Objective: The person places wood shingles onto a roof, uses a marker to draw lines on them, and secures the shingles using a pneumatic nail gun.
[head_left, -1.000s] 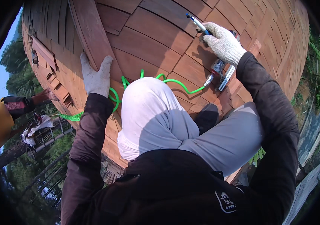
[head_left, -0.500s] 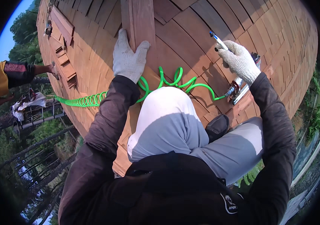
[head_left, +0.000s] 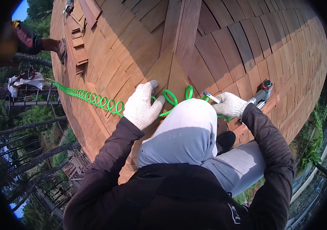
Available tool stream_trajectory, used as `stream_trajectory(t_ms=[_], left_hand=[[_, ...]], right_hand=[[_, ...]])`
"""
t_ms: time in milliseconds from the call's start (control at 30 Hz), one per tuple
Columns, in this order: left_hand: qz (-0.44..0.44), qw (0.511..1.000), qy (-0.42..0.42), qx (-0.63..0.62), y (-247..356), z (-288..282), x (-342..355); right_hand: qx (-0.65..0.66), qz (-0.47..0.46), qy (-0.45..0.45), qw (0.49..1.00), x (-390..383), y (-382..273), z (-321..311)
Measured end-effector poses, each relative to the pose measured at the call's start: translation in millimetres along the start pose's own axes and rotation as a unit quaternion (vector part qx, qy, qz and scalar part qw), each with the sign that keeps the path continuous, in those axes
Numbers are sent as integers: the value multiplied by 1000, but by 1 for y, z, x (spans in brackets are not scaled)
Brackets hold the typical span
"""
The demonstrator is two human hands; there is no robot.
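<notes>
My left hand, in a white knit glove, hovers over the shingles left of my raised knee. Its thumb and fingers are apart with nothing visible between them. A green coiled hose runs behind that hand and on past the knee. In my right hand, gloved the same way, is a white pen with a blue end, its tip pointing up and to the left. Just beyond the right hand lies a pneumatic nailer, partly hidden by the hand and sleeve.
Long reddish boards lie along the ridge ahead. Stacked loose shingles rest at far left, near another person's sandalled foot. A second tool sits beyond them. The curved roof drops off at both sides, with trees and timber below.
My left hand has let go of the reddish board and come back toward my knee. My right hand, still holding the pen, has moved lower and left. The view has shifted too.
</notes>
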State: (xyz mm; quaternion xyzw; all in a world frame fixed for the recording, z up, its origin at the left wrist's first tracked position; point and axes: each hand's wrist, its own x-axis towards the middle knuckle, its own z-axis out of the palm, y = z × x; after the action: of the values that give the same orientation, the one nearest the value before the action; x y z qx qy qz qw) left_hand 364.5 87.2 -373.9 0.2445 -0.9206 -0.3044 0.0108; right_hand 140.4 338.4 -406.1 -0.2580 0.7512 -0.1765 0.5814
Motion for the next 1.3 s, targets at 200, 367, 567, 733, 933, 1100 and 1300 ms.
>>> stream_trajectory(t_ms=[200, 367, 567, 733, 933, 1100, 1300], left_hand=[[53, 996, -75, 8, -31, 4, -29], [-25, 979, -197, -49, -49, -3, -29], [-11, 969, -241, -52, -60, -6, -30], [220, 974, -12, 55, -41, -5, -3], [95, 975, -70, -189, -21, -15, 19], [362, 928, -75, -50, -29, -10, 16], [407, 913, -25, -23, -30, 0, -15]], right_hand=[[23, 38, -20, 999, 9, 36, 22], [72, 25, 67, 995, 4, 51, 30], [157, 10, 62, 986, 26, 61, 36], [146, 26, 87, 985, 45, 66, 33], [249, -2, 100, 963, 55, 77, 45], [266, -3, 122, 956, 57, 80, 57], [109, -2, 141, 984, 42, 53, 48]])
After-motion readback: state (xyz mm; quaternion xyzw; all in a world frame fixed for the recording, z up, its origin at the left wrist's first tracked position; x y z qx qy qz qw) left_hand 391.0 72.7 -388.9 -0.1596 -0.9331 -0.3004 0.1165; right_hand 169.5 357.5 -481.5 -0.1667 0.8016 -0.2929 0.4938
